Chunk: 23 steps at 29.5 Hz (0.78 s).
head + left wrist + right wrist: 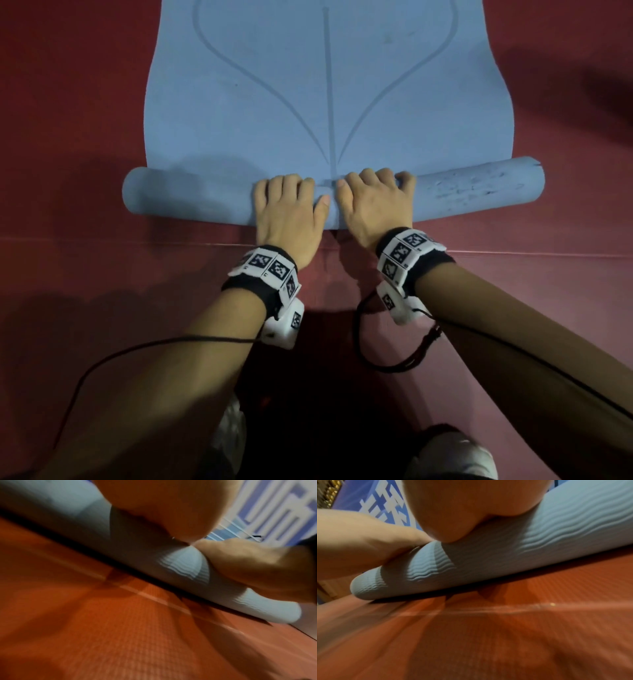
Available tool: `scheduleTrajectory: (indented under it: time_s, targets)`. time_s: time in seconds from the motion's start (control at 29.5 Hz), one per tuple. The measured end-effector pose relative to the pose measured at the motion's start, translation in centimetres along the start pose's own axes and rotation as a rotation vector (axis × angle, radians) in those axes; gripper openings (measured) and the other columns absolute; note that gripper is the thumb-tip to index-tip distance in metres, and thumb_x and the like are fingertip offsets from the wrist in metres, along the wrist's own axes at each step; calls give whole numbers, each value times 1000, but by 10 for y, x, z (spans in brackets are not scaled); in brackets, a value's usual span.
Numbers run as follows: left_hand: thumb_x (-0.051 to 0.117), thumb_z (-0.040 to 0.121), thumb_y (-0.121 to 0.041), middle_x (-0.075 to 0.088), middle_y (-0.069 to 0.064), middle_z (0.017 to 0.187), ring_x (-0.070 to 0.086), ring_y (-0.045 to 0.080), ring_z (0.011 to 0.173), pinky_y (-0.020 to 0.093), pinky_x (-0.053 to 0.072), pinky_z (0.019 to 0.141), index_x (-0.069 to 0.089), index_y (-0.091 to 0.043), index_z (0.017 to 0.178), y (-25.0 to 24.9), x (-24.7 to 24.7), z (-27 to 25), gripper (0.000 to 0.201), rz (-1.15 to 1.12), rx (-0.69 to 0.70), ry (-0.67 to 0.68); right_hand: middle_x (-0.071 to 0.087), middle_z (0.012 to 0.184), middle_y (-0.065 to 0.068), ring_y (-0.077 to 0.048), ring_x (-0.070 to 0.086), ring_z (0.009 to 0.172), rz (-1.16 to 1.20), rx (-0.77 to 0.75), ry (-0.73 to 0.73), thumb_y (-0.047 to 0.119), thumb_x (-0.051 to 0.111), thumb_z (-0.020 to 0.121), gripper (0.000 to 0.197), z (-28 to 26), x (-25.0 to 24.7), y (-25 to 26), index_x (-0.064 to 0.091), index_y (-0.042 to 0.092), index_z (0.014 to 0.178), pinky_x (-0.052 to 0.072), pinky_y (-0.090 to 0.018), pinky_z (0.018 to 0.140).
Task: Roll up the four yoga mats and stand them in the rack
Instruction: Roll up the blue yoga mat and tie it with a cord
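A blue yoga mat [274,85] with a leaf-like line drawing lies flat on the red floor, running away from me. Its near end is wound into a roll [479,192] that lies crosswise. My left hand [287,202] and right hand [373,198] sit side by side on the middle of the roll, fingers curled over its top, thumbs nearly touching. From the left wrist, my palm [163,500] presses the ribbed roll [185,563]. The right wrist view shows my right hand [471,500] on the roll [505,555]. No rack or other mats are visible.
Red floor padding [68,102] surrounds the mat, with a pale seam line [102,244] just in front of the roll. Black cables trail from both wrist bands. My shoes [455,455] show at the bottom edge. A blue-and-white patterned wall [274,507] stands beyond.
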<state>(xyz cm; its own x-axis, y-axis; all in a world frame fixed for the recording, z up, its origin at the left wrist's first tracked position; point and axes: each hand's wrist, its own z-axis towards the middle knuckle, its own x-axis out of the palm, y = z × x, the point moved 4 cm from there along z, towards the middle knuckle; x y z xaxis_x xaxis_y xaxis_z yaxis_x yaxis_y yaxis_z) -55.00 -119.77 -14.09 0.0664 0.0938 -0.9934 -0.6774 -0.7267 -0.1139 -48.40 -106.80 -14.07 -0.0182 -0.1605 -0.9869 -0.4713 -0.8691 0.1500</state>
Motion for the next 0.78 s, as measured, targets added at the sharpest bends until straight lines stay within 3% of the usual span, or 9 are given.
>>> scheduleTrajectory:
  time_s: [0.14, 0.31, 0.44, 0.61, 0.78]
  targets:
    - [28, 102, -40, 65, 5, 92, 56, 30, 91, 46, 33, 91, 65, -16, 93, -4, 1, 23, 45, 49, -49, -10, 65, 102, -2, -32, 57, 102, -10, 31, 58, 46, 8, 95, 62, 11, 2, -1, 65, 24, 105, 28, -50, 98]
    - [24, 101, -32, 70, 6, 93, 60, 30, 91, 44, 36, 84, 63, -17, 93, -5, 0, 53, 42, 89, -96, 150, 57, 112, 1, -27, 48, 113, 26, 49, -124, 44, 25, 103, 42, 2, -1, -3, 59, 21, 112, 24, -54, 106]
    - [26, 100, -38, 64, 6, 94, 57, 29, 92, 46, 37, 86, 61, -15, 95, -3, 1, 44, 43, 48, -104, -2, 54, 116, 2, -29, 45, 118, 16, 26, -100, 43, 26, 104, 37, -3, 5, -4, 55, 23, 114, 20, -55, 109]
    - [33, 103, -40, 60, 3, 115, 53, 26, 108, 52, 27, 110, 62, -13, 114, 0, 8, 26, 41, 5, 2, -156, 59, 93, 1, -31, 52, 101, 4, 48, -104, 37, 25, 102, 37, 23, -1, -3, 57, 18, 95, 28, -55, 99]
    - [26, 102, -37, 64, 3, 92, 56, 27, 91, 50, 35, 98, 65, -15, 93, -1, 1, 57, 45, 41, -62, -104, 65, 91, -2, -32, 56, 99, 24, 75, -50, 36, 26, 101, 42, 45, -5, -5, 62, 16, 89, 28, -52, 98]
